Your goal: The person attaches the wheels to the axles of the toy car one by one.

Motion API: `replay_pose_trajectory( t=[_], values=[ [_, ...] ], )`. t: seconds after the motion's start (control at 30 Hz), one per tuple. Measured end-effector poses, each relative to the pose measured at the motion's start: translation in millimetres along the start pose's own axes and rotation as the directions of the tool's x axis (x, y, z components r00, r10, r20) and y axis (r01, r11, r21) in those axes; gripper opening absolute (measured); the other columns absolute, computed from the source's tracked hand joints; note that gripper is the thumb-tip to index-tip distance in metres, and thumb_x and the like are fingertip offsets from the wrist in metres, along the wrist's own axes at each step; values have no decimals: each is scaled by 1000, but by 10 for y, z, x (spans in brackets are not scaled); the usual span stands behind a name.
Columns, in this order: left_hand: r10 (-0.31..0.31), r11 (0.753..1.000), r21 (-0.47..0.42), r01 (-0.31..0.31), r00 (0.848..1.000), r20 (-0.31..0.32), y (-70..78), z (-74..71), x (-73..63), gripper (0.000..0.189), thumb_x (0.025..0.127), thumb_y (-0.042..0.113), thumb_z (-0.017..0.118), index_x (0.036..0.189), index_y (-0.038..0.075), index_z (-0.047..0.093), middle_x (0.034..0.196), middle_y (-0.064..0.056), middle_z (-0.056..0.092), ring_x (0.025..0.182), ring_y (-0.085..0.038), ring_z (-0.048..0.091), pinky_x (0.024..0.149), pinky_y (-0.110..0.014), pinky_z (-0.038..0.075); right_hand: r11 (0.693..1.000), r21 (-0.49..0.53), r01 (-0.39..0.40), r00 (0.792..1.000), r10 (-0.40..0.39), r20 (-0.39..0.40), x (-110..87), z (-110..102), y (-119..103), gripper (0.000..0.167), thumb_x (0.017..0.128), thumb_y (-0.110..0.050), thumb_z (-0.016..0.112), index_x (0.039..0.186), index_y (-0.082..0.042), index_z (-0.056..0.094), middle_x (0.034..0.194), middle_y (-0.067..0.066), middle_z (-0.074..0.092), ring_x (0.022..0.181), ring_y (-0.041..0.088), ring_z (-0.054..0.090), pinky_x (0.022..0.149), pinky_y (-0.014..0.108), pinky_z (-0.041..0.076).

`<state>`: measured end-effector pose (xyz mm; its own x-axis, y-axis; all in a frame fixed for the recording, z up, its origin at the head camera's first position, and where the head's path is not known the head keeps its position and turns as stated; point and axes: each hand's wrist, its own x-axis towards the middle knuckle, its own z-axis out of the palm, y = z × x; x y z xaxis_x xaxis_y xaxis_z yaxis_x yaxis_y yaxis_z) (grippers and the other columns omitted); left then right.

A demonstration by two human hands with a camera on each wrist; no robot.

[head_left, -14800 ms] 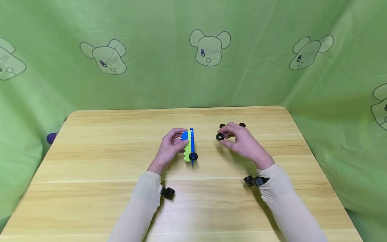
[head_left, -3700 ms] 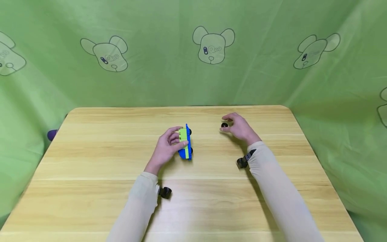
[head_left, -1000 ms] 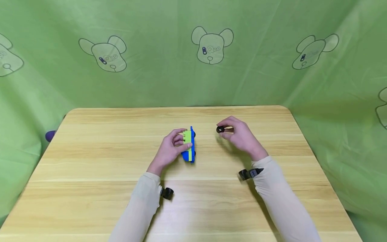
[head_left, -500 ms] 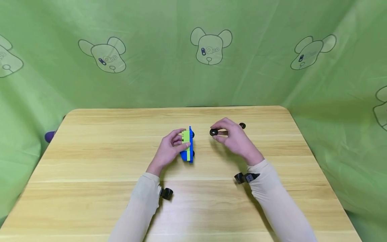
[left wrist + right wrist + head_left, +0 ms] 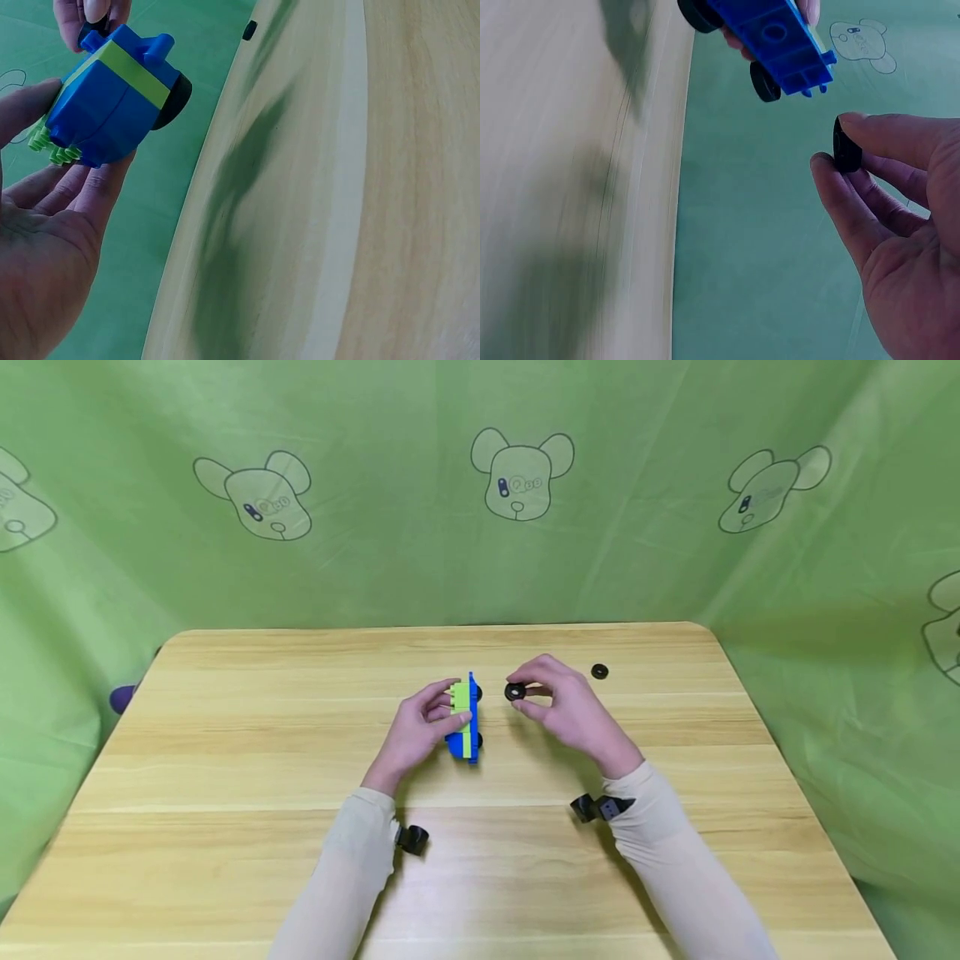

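A loose black wheel [image 5: 512, 695] sits just right of the upper half of a toy car [image 5: 474, 728], not touching it

The right hand [image 5: 573, 710] pinches the wheel between thumb and fingertips, a little above the lower centre of the head view; the left hand [image 5: 415, 728] grips the toy car, thumb on top and fingers curled behind. The car is held on its side, long axis running up and down the frame, blue underside facing right toward the wheel. Two fitted wheels [image 5: 765, 81] show along one side in the right wrist view; the side turned up to the head camera shows none. Only a strip of table [image 5: 187, 827] shows between wheel and car. A second loose wheel [image 5: 596, 672] lies beyond the right hand, to its upper right; a green curtain [image 5: 375, 568] hangs behind
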<state>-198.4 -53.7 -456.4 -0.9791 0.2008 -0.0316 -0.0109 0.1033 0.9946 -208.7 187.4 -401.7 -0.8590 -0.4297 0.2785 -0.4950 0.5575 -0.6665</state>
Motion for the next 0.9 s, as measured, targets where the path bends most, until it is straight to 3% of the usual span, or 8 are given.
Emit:
replay_pose_trajectory(
  t=[0.2,0.47,0.9],
  values=[
    [1,1000,4,-1,1000,1,-2,7,3,58,87,17,76,140,10,53,115,-12,59,102,-22,62,90,-33,53,999,6,32,999,-32,-10,-3,49,-63,32,84,-3,76,115,-3,68,112,5,61,103,23,61,94,39,51],
    [-8,1000,-14,8,1000,13,15,16,7,60,86,15,77,140,7,53,116,-14,59,102,-24,62,90,-32,53,995,65,72,997,-72,-10,18,155,-158,32,84,0,76,114,-1,67,114,4,60,105,22,60,93,32,52],
    [12,998,-59,-9,998,54,-12,41,10,59,86,10,76,140,3,50,112,-14,63,98,-26,65,86,-32,55,986,83,142,990,-139,-38,79,279,-222,34,80,6,77,112,-2,67,112,4,60,99,20,61,90,32,52]
  ],
)
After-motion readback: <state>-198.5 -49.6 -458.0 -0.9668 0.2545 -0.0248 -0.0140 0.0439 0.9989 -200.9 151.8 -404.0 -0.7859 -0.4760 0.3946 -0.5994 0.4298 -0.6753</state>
